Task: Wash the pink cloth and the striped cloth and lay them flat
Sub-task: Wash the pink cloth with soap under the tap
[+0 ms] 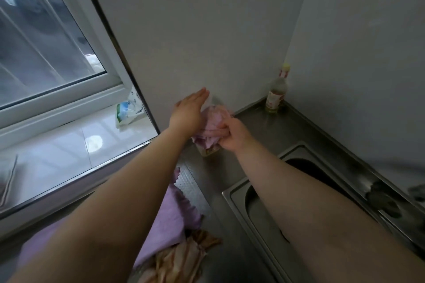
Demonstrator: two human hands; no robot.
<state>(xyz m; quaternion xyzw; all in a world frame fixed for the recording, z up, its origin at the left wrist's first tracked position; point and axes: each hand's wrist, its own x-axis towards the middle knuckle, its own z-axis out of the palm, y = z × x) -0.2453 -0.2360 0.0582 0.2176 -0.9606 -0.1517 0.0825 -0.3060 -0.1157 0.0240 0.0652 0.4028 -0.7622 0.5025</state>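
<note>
A crumpled pink cloth [213, 124] is bunched up at the back of the steel counter, close to the wall. My right hand [232, 134] grips its right side with curled fingers. My left hand [189, 110] is stretched out flat over the cloth's left side, fingers straight and pointing at the wall. The striped cloth [181, 259], brown and beige, lies rumpled near the counter's front edge, partly under my left arm. Something pale sits under the pink cloth, mostly hidden.
A purple cloth [171, 216] lies beside the striped one. The steel sink [232, 200] is on the right, with a dark scrubber [383, 200] on its far rim. A bottle [277, 92] stands in the corner. A plastic bag [128, 110] rests on the window sill.
</note>
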